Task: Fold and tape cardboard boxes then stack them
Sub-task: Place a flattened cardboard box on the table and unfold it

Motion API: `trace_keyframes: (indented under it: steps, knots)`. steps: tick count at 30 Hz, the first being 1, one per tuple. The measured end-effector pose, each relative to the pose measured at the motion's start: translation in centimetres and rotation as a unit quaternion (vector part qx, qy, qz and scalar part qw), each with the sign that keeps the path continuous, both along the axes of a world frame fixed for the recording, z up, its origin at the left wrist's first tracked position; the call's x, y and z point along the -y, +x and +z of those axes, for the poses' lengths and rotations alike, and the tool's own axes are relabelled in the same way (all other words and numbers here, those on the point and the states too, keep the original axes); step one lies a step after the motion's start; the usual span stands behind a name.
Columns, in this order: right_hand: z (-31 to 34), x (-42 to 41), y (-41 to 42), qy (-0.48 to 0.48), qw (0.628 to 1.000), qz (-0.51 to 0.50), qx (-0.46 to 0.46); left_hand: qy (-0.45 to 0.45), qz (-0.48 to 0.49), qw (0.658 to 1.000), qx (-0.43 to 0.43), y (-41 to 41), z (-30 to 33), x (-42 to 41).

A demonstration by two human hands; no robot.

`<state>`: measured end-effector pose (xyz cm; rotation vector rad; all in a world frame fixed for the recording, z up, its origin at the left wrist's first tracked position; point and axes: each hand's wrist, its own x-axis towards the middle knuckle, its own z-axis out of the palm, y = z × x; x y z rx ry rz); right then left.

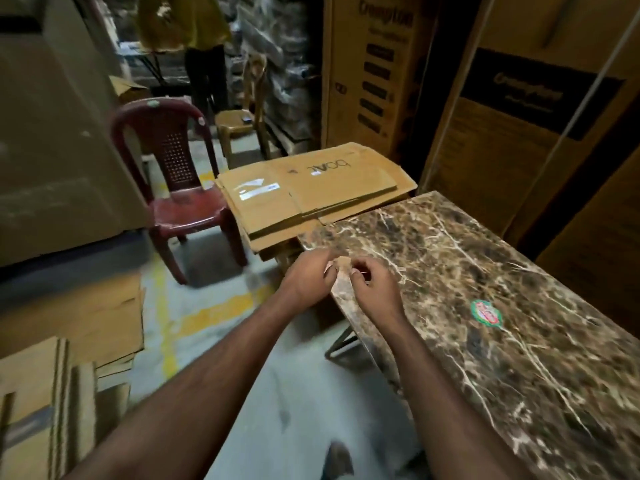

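Your left hand (309, 276) and right hand (372, 287) both pinch a small brown scrap (341, 263) with curled fingers, at the marble table's (485, 358) edge, near the flattened boxes (311, 192)

Blurred small scrap (341, 263) between both hands' fingers (356, 275) cannot be identified.

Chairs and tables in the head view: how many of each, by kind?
Maroon plastic chair: 1
Tan plastic chair: 1
Marble-pattern table: 1
Total: 3
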<state>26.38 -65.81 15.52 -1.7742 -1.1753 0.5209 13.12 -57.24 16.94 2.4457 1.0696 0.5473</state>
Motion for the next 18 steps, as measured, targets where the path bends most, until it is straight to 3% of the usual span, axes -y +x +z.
trace_keyframes:
  steps: [8,12,18]
  knots:
    - [-5.4,-17.1,-3.3,-0.054,0.997,0.054,-0.016,-0.058,0.054,0.996,-0.036,-3.7,-5.6,-16.0]
    - [-8.2,-26.0,-4.3,-0.106,0.992,0.075,-0.007,-0.112,0.072,0.986,-0.105,-4.7,-8.8,-24.6]
    - [-10.4,-37.5,-6.4,-0.179,0.977,0.102,-0.057,-0.17,0.115,0.968,-0.143,-6.7,-11.7,-35.3]
